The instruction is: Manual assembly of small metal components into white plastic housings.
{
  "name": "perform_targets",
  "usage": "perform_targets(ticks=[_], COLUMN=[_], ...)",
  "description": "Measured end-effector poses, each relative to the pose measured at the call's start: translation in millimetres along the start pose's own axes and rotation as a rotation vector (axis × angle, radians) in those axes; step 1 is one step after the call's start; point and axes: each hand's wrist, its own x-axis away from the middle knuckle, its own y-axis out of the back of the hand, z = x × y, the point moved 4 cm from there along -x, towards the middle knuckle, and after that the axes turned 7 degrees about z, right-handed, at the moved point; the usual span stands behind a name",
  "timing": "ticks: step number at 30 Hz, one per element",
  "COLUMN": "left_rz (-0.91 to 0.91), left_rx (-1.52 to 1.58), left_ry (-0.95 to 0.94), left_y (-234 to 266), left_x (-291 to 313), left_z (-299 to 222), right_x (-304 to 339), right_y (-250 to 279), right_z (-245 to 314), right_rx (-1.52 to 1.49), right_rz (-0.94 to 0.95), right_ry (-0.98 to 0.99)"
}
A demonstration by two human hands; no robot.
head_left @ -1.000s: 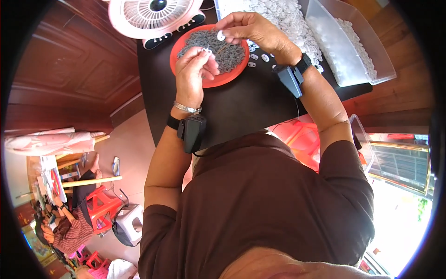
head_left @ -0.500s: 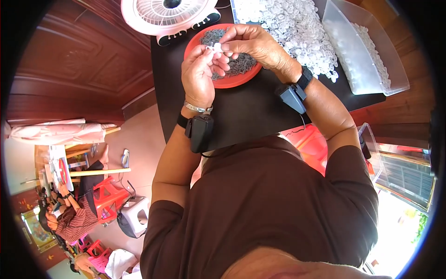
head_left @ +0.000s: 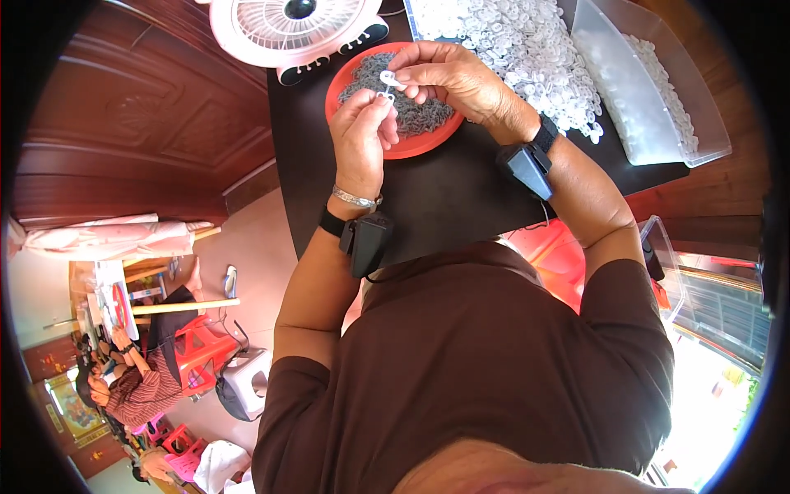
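Observation:
Above a red basin [head_left: 436, 145] filled with small grey pieces [head_left: 428, 115], my two hands work close together. My right hand [head_left: 461, 82] pinches a small white plastic piece with a hole [head_left: 388, 78] between thumb and fingertips. Just below it, my left hand [head_left: 359, 132] is closed on another small white looped piece [head_left: 384, 96], partly hidden by the thumb and finger. The two pieces almost meet; whether they are joined I cannot tell. Beyond my right hand lies a big heap of white plastic pieces [head_left: 535, 66].
A pink and white fan [head_left: 288, 33] stands at the far left of the black table [head_left: 428, 202]. A translucent bin [head_left: 621, 107] with white pieces is at the right. On the floor side at left, another person [head_left: 144, 387] sits near red stools [head_left: 197, 354].
My left hand has turned and its fingers have curled in, dropping slightly below the right. The white pieces, bunched together before, now show one above the other.

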Motion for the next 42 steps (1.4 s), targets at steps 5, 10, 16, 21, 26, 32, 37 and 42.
perform_targets(ticks=[5,10,16,21,26,32,37,42], left_rz=[0.017,0.027,0.03,0.019,0.027,-0.034,-0.048,-0.014], left_rx=[-0.018,0.091,0.121,0.125,0.176,0.112,0.012,-0.028], left_ry=[-0.028,-0.085,-0.106,-0.058,-0.128,-0.068,-0.002,-0.004], left_y=[-2.2,-2.6,-1.4,-1.8,0.9,3.5,5.2,1.4], left_x=[0.8,1.6,1.0,1.2,-0.3,1.6,1.6,2.5], left_z=[-3.6,-6.5,-7.3,-3.0,-4.7,-3.0,-0.3,-0.9], right_x=[-1.0,2.2,1.5,1.8,1.4,-0.4,-0.3,1.2], right_y=[4.8,-13.3,-5.5,-8.9,-6.2,-3.7,-0.9,-2.6], right_z=[0.4,5.1,1.6,-2.6,-9.9,-10.0,-7.1,-2.5], right_rx=[0.075,0.411,0.316,0.18,0.192,0.092,0.07,0.116], right_rz=[0.044,0.152,0.106,-0.054,-0.013,-0.029,-0.066,-0.088], right_ry=[0.048,0.115,0.053,0.049,0.025,0.039,0.049,0.064])
